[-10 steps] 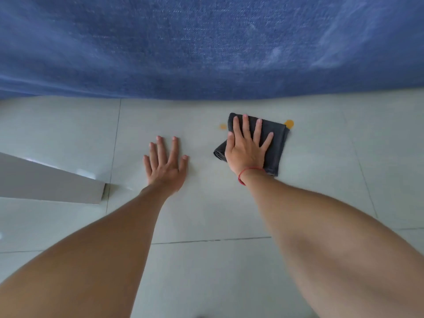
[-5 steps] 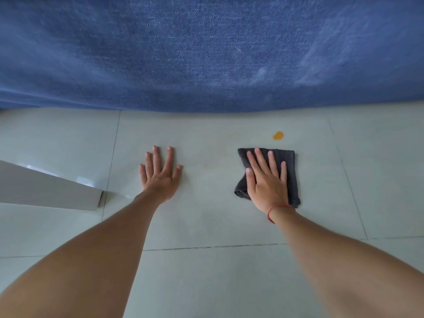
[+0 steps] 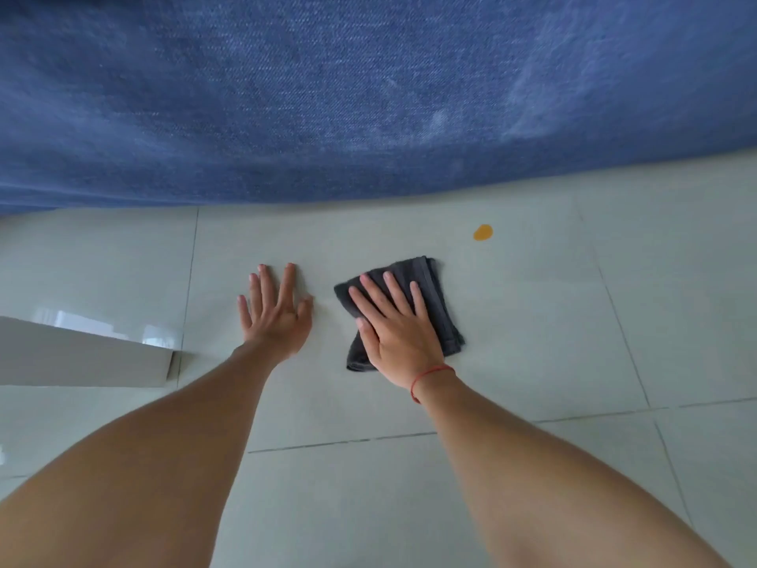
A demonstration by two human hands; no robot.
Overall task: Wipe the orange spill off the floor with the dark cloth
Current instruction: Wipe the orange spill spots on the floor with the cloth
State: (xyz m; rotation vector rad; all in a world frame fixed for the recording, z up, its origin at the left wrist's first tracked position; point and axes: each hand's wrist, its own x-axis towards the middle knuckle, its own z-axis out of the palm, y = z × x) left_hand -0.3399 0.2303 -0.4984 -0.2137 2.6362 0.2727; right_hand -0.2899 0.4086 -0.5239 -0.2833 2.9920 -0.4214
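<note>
My right hand point(image 3: 399, 330) is pressing the cloth point(image 3: 438, 305) flat, fingers spread; spill point(image 3: 483, 232) lying beyond my fingertips, apart; left hand point(image 3: 276, 311) splayed on floor point(image 3: 532, 321)

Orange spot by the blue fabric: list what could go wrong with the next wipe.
1. The orange spot lies close to the blue fabric; a forward stroke could smear it onto the hem.
2. The right hand presses the dark cloth flat, apart from the spot; a short stroke could miss it.
</note>
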